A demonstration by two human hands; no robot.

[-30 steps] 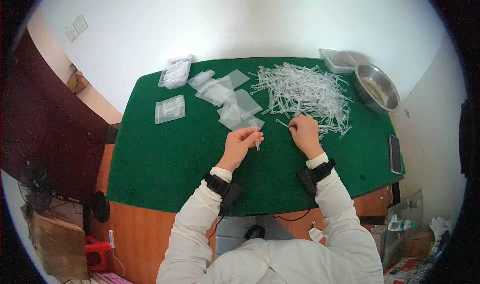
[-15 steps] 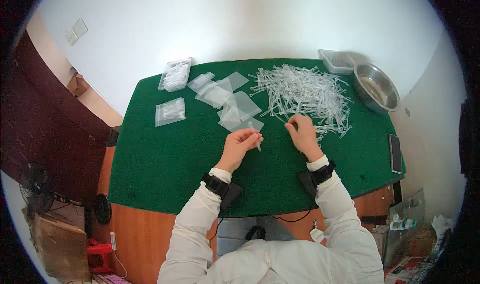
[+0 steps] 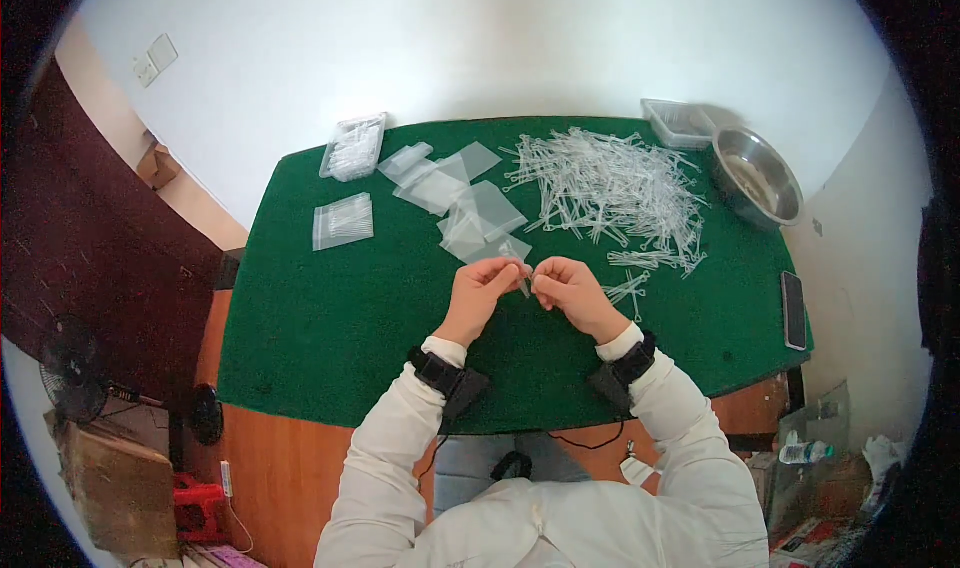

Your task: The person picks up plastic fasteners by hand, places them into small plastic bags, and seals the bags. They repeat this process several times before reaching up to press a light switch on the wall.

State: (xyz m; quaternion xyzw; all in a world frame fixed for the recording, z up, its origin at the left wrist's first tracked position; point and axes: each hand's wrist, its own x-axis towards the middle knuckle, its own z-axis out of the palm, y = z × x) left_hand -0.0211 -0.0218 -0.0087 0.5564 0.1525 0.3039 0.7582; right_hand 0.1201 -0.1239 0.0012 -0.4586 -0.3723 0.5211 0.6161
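Note:
My left hand (image 3: 484, 292) is closed in a pinch round a few thin clear plastic sticks (image 3: 525, 289), whose ends show above and below the fingers. Right beside it, fingertips nearly touching, my right hand (image 3: 572, 290) is also pinched; what lies between its fingers is too small to make out. Beyond the hands a big heap of clear plastic sticks with ring-shaped ends (image 3: 615, 183) covers the right part of the green table. A few loose sticks (image 3: 628, 290) lie near my right wrist. Several flat clear plastic bags (image 3: 492, 208) overlap just beyond my left hand.
On the left lies a filled clear bag (image 3: 343, 222), with a clear tray of packed bags (image 3: 354, 148) behind it. A clear plastic box (image 3: 680, 126) and a steel bowl (image 3: 757, 175) stand at the far right. A phone (image 3: 793, 311) rests by the right edge.
My right hand has moved left from the heap's near edge to meet my left hand. Loose sticks it covered now show. My left hand has stayed nearly in place.

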